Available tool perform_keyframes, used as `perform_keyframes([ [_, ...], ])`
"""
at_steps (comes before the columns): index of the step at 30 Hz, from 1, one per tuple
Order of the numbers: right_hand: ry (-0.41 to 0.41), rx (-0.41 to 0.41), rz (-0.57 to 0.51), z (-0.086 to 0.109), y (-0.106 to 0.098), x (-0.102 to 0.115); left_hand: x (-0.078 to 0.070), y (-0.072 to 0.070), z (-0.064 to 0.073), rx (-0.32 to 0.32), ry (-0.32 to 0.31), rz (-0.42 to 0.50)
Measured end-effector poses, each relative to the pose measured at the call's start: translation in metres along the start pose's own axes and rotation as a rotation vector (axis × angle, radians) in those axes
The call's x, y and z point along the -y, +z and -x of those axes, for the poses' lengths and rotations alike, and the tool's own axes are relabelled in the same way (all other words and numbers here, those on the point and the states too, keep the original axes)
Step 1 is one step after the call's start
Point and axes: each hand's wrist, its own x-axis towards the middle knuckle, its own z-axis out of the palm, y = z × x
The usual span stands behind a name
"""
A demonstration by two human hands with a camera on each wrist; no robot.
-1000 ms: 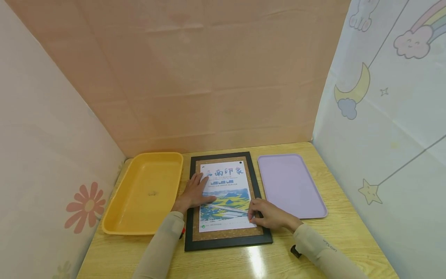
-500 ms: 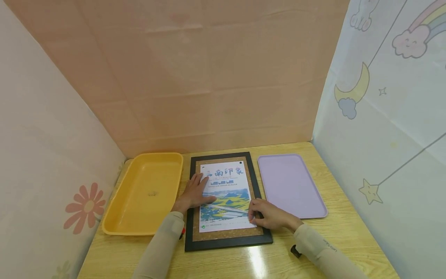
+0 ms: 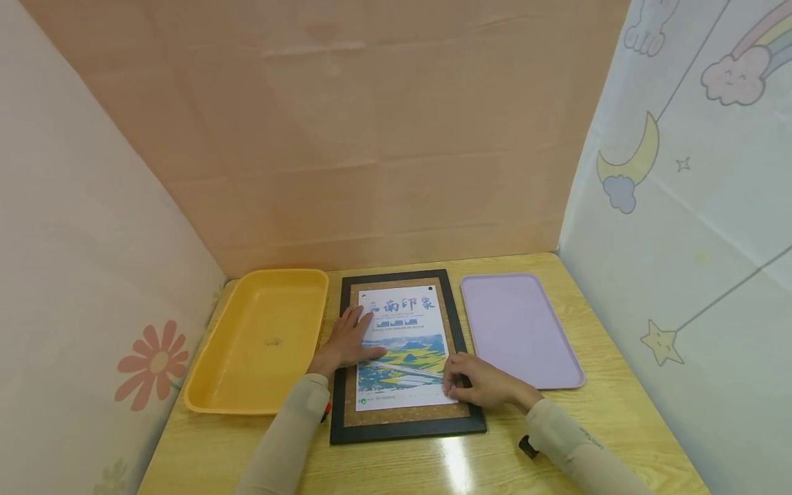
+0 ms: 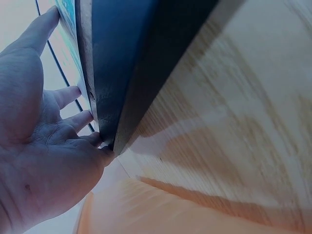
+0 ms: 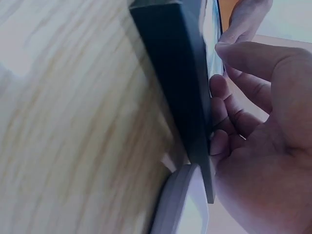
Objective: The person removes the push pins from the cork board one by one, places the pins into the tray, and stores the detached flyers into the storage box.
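Note:
A printed poster (image 3: 405,347) with a landscape picture lies on a black-framed cork board (image 3: 402,415). Small push pins mark its corners: a black pin (image 3: 430,289) at top right, a pale pin (image 3: 364,296) at top left and a green pin (image 3: 363,401) at bottom left. My left hand (image 3: 346,344) rests on the poster's left side, fingers spread; in the left wrist view its fingertips reach past the frame edge (image 4: 114,68). At the lower right corner my right hand (image 3: 479,381) pinches a tiny push pin against the paper, mostly hidden by thumb and forefinger.
A deep yellow tray (image 3: 256,411) stands left of the board, and a flat lilac tray (image 3: 520,330) lies to its right. All sit on a wood-grain table (image 3: 408,467). Printed cloth walls (image 3: 687,227) enclose the sides, with a peach one (image 3: 309,137) behind.
Both hands keep their places on the poster. The orange speck seen at the right fingertips a second ago is now hardly visible; the head view has shifted slightly.

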Motion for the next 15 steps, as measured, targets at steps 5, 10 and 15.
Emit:
perform_keyframes([
  [5, 0.043, -0.020, -0.080, 0.003, -0.009, 0.003, -0.005, 0.000, 0.001, 0.015, -0.016, 0.013],
  [10, 0.057, -0.052, -0.107, 0.005, -0.017, 0.003, -0.008, 0.002, 0.001, 0.016, -0.019, 0.014],
  [15, 0.079, -0.095, -0.118, 0.009, -0.027, 0.002, -0.013, -0.001, 0.003, 0.027, -0.024, -0.022],
])
